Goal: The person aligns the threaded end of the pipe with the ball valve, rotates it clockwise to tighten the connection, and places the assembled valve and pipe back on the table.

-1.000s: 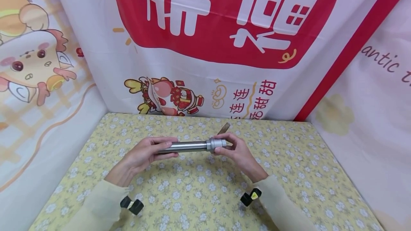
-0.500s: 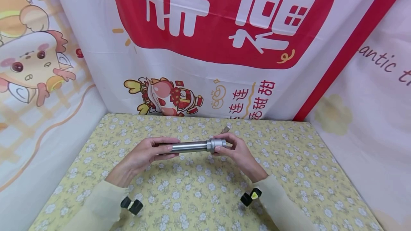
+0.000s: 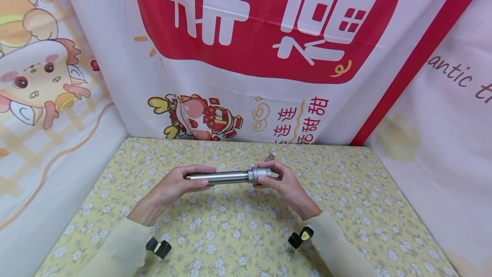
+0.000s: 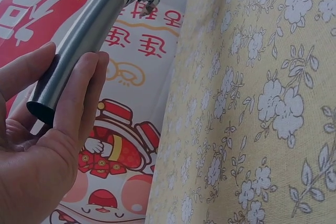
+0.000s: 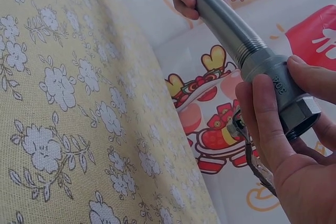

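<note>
My left hand (image 3: pixel 178 181) holds the free end of a steel pipe (image 3: pixel 226 177), thumb on one side and fingers on the other. In the left wrist view the pipe's open end (image 4: pixel 42 113) shows between the fingers. At the other end, a ball valve (image 3: pixel 253 175) is gripped by my right hand (image 3: pixel 283 179). Several turns of bare thread (image 5: pixel 251 52) show where the pipe enters the valve, whose body bears "304" in the right wrist view. The valve's lever (image 5: pixel 257 163) sticks out past the fingers. Pipe and valve lie nearly level in the head view.
A table with a yellow floral cloth (image 3: pixel 230 234) spreads under both hands. A printed white and red curtain (image 3: pixel 238 72) hangs behind its far edge, with more printed cloth (image 3: pixel 50 148) at the left and right. Black wrist devices (image 3: pixel 158 248) sit on both sleeves.
My left hand has shifted its fingers and thumb round the pipe, so its left end now shows. The valve's lever shows less above the right hand, which stays in place.
</note>
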`<state>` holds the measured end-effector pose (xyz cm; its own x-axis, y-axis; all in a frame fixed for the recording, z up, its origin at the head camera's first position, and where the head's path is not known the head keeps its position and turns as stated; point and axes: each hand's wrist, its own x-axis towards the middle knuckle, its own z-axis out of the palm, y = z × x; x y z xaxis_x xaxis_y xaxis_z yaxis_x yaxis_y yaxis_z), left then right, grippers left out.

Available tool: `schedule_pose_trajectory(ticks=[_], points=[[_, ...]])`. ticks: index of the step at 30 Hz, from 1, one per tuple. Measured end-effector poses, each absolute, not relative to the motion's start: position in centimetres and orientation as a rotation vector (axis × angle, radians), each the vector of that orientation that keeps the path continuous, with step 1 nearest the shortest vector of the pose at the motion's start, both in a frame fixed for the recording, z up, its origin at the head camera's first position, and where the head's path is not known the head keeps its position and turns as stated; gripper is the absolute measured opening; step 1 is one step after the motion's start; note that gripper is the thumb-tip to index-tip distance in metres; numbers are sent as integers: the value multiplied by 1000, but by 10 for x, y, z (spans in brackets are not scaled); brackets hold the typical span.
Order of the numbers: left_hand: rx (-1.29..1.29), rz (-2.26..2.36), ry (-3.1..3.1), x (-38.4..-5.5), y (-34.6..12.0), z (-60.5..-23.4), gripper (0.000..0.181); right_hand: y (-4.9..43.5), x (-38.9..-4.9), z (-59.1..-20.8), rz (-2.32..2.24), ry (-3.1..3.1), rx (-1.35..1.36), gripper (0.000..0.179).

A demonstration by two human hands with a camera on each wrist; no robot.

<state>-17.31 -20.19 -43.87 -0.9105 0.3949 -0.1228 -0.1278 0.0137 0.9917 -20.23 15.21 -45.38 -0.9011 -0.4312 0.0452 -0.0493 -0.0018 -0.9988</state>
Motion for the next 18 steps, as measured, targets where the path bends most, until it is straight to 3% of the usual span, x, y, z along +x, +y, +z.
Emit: schedule_pose_trajectory(ticks=[18], points=[[277,1962,1906,-173,-201,-442,51,151,-201,-454,-1997,2004,-492,42]])
